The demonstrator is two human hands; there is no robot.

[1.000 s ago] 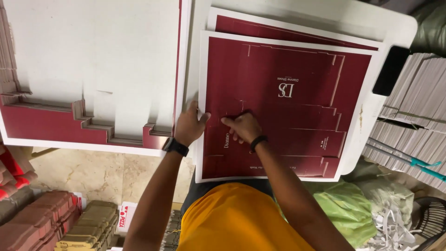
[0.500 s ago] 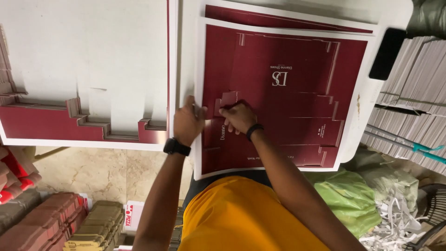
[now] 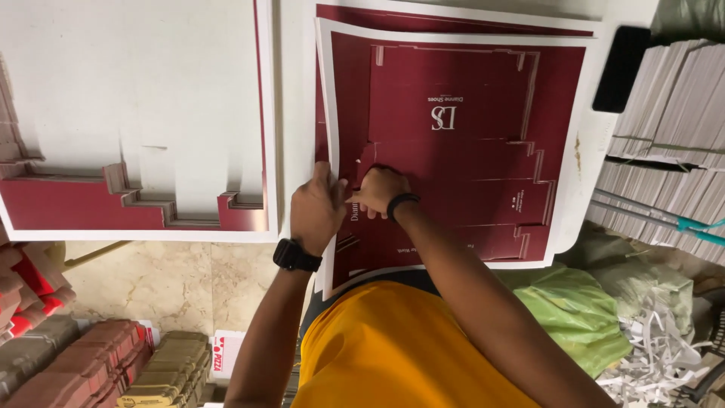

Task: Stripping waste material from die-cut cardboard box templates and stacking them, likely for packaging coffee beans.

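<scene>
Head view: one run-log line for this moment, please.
left hand: gripping left edge of maroon printed sheet | right hand: pressing its die-cut panel | sheet: on white table

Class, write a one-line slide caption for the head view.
Left hand and right hand press on the top maroon die-cut card sheet.
</scene>
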